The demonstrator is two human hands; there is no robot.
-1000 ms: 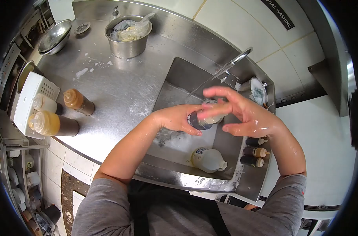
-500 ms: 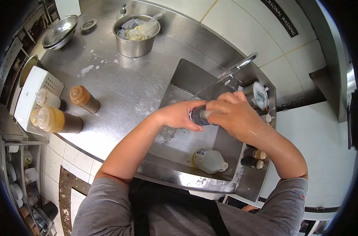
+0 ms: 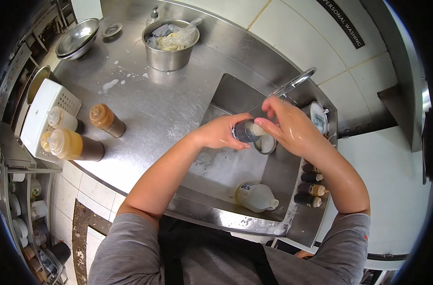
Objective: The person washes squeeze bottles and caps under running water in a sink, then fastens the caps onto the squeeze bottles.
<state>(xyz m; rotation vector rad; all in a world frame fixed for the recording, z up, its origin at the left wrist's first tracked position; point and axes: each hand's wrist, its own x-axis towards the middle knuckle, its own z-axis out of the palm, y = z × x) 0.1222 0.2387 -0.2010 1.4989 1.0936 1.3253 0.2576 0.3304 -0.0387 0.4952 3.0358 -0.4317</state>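
Over the sink (image 3: 233, 178), my left hand (image 3: 221, 133) is wrapped round a small squeeze bottle (image 3: 245, 131) with dark contents, held tilted with its pale top to the right. My right hand (image 3: 290, 121) is at that top, its thumb by the cap and its slightly blurred fingers raised and apart. I cannot tell whether the thumb touches the cap. A round, pale-centred thing (image 3: 265, 144) shows just below the right hand; its kind is unclear. A large translucent jug (image 3: 257, 197) lies on its side in the sink.
A faucet (image 3: 295, 81) arches over the sink. Several small bottles (image 3: 311, 190) line the right ledge. On the left counter stand squeeze bottles (image 3: 107, 121) and a white perforated basket (image 3: 45, 118). Behind are a steel pot (image 3: 169, 58) holding cloths and plastic, and metal bowls (image 3: 77, 40).
My right hand's fingers have come off the bottle's top and lifted up, uncovering the pale cap and the round thing below. My left hand keeps its hold. The view has shifted slightly.
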